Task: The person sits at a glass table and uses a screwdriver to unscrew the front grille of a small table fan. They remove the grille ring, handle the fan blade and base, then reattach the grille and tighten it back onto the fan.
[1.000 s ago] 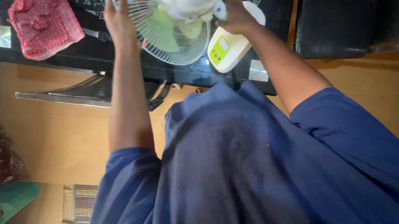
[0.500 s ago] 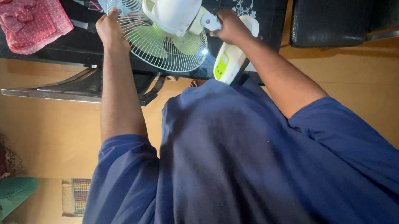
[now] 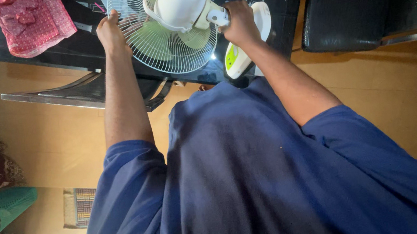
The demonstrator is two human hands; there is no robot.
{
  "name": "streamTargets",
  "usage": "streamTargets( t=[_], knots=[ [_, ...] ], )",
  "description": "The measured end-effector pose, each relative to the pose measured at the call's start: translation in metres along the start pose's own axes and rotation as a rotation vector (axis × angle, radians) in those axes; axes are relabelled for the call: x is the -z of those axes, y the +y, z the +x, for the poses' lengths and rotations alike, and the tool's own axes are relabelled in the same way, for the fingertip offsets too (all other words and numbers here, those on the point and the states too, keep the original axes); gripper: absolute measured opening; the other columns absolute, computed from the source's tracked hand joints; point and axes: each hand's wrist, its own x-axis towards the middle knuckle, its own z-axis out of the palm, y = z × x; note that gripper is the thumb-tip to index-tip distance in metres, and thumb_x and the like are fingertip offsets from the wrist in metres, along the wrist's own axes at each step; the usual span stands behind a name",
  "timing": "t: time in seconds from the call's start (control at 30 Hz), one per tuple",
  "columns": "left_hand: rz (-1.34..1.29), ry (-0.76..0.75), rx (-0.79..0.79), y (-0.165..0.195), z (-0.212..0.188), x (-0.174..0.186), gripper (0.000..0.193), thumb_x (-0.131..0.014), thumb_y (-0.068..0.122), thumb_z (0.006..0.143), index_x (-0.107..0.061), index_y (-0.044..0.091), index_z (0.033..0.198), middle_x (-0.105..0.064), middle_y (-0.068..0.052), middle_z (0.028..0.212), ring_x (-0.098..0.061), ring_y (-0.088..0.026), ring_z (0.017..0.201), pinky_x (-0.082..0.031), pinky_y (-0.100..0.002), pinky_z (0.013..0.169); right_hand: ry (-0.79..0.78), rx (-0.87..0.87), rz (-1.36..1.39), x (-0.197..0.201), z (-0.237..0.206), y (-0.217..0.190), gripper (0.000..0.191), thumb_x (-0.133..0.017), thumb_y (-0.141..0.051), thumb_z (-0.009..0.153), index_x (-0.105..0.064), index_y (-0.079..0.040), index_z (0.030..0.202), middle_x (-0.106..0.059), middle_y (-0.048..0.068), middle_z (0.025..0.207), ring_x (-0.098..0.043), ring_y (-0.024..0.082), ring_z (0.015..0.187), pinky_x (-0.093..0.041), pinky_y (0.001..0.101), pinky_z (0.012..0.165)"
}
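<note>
Both hands on a white table fan, top centre of frame.

Upper left: pink cloth [image 3: 33, 21] on black glass table [image 3: 74, 49]. L hand [image 3: 112, 34] gripping wire guard [image 3: 154, 43] rim; fan [image 3: 180, 12] lies w/ motor housing up; R hand [image 3: 240, 23] clenched round its neck, base [image 3: 242, 47] below. Black chair [image 3: 345, 5] upper right.

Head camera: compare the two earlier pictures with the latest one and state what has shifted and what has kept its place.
The white fan has been tilted, so its round motor housing now faces the camera more squarely. The left hand still grips the wire guard's rim, and the right hand still holds the neck beside the green-and-white base. The red cloth, the black table and the black chair stayed put.
</note>
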Motion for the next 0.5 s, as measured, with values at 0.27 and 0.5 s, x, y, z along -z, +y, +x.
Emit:
streamTargets(
  t=[0.27,0.5],
  knots=[
    [0.049,-0.001,0.003,0.002,0.0,0.002,0.028,-0.06,0.023,0.1,-0.066,-0.003,0.109,-0.073,-0.014,0.088,-0.07,-0.024,0.069,-0.058,-0.033,0.058,0.083,0.022,-0.076,-0.002,-0.002,-0.004,0.057,-0.091,-0.01,0.069,-0.063,-0.006,0.118,-0.059,0.012,0.116,-0.05,0.036,0.115,-0.038,0.0489,0.095],
    [-0.098,0.009,-0.072,-0.005,0.011,0.006,0.028,-0.061,0.03,0.101,-0.064,0.004,0.107,-0.06,-0.004,0.088,-0.056,-0.017,0.075,-0.038,-0.035,0.064,0.128,0.092,-0.101,-0.006,-0.013,-0.01,0.058,-0.091,-0.012,0.071,-0.054,-0.005,0.114,-0.051,0.015,0.113,-0.048,0.037,0.11,-0.033,0.0492,0.092]
  ],
)
